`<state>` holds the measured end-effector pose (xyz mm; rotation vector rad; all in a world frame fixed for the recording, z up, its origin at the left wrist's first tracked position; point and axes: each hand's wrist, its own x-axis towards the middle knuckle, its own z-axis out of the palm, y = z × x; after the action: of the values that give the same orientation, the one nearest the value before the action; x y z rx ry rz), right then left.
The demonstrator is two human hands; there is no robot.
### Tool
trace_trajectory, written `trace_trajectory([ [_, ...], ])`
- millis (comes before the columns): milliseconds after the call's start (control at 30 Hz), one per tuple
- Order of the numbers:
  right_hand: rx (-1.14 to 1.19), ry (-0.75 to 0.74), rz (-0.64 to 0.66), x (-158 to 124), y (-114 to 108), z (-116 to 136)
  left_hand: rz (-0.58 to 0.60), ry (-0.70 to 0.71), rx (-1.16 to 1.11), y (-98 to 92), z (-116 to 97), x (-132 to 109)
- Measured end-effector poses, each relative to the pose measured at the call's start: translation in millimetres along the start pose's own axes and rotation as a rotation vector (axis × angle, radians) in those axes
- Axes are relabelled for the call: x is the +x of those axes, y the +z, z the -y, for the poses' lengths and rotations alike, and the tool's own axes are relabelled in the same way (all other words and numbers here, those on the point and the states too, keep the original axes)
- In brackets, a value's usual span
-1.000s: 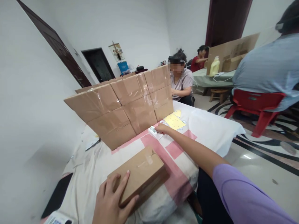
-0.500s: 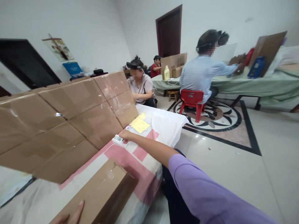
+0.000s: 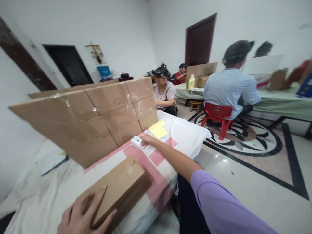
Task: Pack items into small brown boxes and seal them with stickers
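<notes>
My left hand (image 3: 84, 217) lies on the near end of a flat brown cardboard box (image 3: 119, 188) on the cloth-covered table, fingers spread over its top and thumb at its side. My right arm stretches far across the table. My right hand (image 3: 147, 139) touches a small white device (image 3: 136, 141) at the foot of a tall cardboard screen (image 3: 97, 113); its fingers are too small to read. A yellow dotted sheet (image 3: 158, 130) lies just beyond the hand.
The table wears a white and pink cloth (image 3: 158, 156). A person (image 3: 164, 92) sits behind the screen at the far end. Another person (image 3: 231, 87) sits on a red chair (image 3: 216, 117) at a green table (image 3: 280, 104). Open tiled floor lies to the right.
The view swung left and tipped down, bringing my left hand on the box back into sight. My right hand stays at the white device.
</notes>
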<state>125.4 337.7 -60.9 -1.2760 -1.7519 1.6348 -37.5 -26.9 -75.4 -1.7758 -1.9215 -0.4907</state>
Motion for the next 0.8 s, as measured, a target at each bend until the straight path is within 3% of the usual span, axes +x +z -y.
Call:
trace_trajectory([
  [100, 0.023, 0.003, 0.041, 3.2, -4.4, -2.4, -0.027, -0.011, 0.004, -10.7, -10.3, 1.6],
  [367, 0.127, 0.006, 0.088, 15.2, -7.5, -6.3, 0.036, -0.083, -0.003, -28.2, -29.3, 8.1],
  [800, 0.263, -0.070, 0.049, 4.0, -3.3, -23.6, 0.074, -0.093, -0.006, -32.9, -32.8, 9.5],
])
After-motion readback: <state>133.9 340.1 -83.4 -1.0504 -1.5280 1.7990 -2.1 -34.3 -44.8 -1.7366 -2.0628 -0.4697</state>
